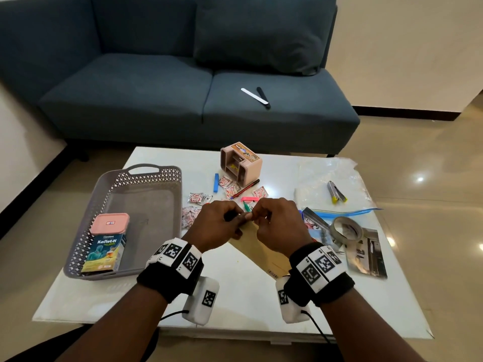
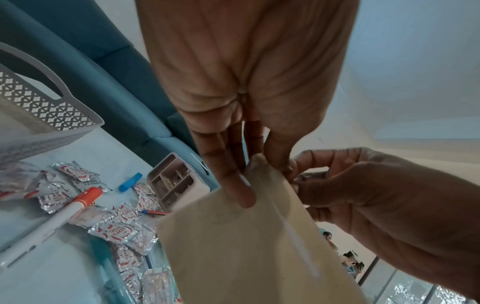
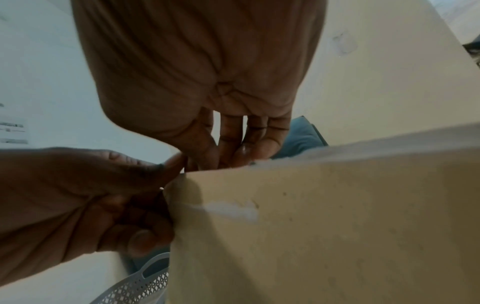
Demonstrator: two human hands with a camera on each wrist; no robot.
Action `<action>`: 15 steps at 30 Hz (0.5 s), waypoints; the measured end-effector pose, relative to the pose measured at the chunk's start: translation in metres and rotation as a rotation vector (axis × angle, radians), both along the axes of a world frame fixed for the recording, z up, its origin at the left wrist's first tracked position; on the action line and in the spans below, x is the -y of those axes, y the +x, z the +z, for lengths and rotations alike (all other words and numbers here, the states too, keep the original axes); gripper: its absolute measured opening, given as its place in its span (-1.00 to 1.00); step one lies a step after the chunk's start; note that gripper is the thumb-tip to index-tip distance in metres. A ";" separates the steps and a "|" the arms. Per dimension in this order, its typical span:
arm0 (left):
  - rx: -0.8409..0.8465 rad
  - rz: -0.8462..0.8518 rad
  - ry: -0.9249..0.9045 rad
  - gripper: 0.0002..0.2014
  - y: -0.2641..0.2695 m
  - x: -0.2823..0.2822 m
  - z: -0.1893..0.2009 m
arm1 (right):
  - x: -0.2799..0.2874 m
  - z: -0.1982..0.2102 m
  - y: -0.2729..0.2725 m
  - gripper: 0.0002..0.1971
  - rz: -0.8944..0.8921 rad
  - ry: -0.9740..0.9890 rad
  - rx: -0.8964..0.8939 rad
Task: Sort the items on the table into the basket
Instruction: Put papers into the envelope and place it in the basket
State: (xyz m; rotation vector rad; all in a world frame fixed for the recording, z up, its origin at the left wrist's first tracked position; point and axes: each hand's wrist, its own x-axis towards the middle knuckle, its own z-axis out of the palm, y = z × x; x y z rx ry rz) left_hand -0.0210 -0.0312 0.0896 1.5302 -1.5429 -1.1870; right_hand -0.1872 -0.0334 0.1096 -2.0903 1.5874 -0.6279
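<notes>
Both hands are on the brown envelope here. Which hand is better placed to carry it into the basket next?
Left, probably. The basket sits on the left hand's side, while the right hand would have to cross over. Both pinch the brown envelope's top edge.

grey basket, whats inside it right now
Inside the grey basket sit a Koflet-H box and a pink-lidded container on top of it. The box hides the floor under it.
</notes>
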 end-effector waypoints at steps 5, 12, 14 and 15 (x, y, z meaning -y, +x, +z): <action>-0.002 0.051 -0.010 -0.81 -0.002 0.004 0.005 | -0.005 0.009 -0.003 -0.88 -0.024 0.049 -0.040; -0.044 0.258 -0.031 -0.81 0.011 0.005 0.009 | -0.006 0.011 -0.027 -0.76 0.022 0.063 -0.439; -0.027 0.287 -0.029 -0.80 0.016 0.005 0.009 | -0.006 0.009 -0.039 -0.79 0.000 0.073 -0.462; -0.017 0.289 -0.022 -0.79 0.017 0.005 0.009 | -0.006 0.009 -0.044 -0.80 -0.017 0.082 -0.451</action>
